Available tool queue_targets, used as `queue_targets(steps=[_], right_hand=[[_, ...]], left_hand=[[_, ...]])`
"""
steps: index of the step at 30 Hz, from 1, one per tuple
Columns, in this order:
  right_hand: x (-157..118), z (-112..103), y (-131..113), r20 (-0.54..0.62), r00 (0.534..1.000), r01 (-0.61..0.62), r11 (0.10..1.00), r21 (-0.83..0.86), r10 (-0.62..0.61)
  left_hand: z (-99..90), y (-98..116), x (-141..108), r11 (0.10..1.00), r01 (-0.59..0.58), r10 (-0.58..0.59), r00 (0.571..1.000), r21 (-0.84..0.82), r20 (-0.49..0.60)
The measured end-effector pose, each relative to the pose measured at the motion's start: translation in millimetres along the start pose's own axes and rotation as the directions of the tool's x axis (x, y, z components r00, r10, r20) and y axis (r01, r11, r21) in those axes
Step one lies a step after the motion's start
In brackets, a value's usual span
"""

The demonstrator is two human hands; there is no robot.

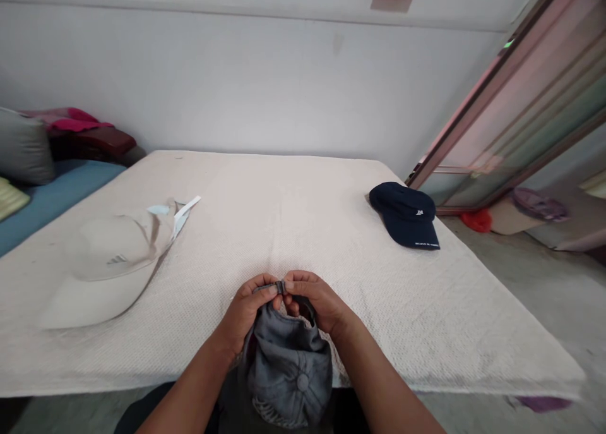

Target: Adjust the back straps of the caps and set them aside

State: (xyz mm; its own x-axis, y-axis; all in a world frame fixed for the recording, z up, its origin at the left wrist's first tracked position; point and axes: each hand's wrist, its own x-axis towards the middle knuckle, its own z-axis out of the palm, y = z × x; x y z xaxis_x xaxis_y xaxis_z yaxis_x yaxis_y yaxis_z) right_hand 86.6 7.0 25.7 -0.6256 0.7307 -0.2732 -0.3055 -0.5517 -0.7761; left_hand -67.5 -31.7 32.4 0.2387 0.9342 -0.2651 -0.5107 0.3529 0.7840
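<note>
A dark grey cap (293, 367) hangs over the near edge of the covered table, its crown and top button toward me. My left hand (250, 304) pinches the cap's back strap on the left side of a small buckle (280, 287). From the right, my right hand (315, 298) grips the same strap with thumb and fingers right beside the buckle. Both hands are closed, their fingertips nearly touching. The cap's brim is mostly out of sight below.
A beige cap (111, 257) with a white tag (187, 210) lies at the left on the white cloth (284, 219). A navy cap (404, 210) lies at the far right. Behind stands a pale wall (246, 80); a grey cushion (23, 146) is at the left.
</note>
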Motion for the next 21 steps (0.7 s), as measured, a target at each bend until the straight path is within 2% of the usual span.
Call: queue_targets(steps=[11,17,21], right_hand=[[0.7,-0.7,2.3,-0.013,0.998,0.062,0.995,-0.074,-0.063],[-2.3,-4.1,-1.2,0.063,0.998,0.032,0.993,-0.116,-0.025],[-2.7,-4.6,-1.5,0.058,0.998,0.026,0.991,-0.132,-0.019]], left_hand=[[-2.3,-2.1,1.4,0.999,-0.01,0.01,1.0,0.051,-0.001],[-2.2,-1.7,-0.3,0.999,0.039,-0.039,0.999,0.034,0.002],[-2.2,-0.6,0.2,0.998,0.035,-0.034,0.999,0.059,-0.021]])
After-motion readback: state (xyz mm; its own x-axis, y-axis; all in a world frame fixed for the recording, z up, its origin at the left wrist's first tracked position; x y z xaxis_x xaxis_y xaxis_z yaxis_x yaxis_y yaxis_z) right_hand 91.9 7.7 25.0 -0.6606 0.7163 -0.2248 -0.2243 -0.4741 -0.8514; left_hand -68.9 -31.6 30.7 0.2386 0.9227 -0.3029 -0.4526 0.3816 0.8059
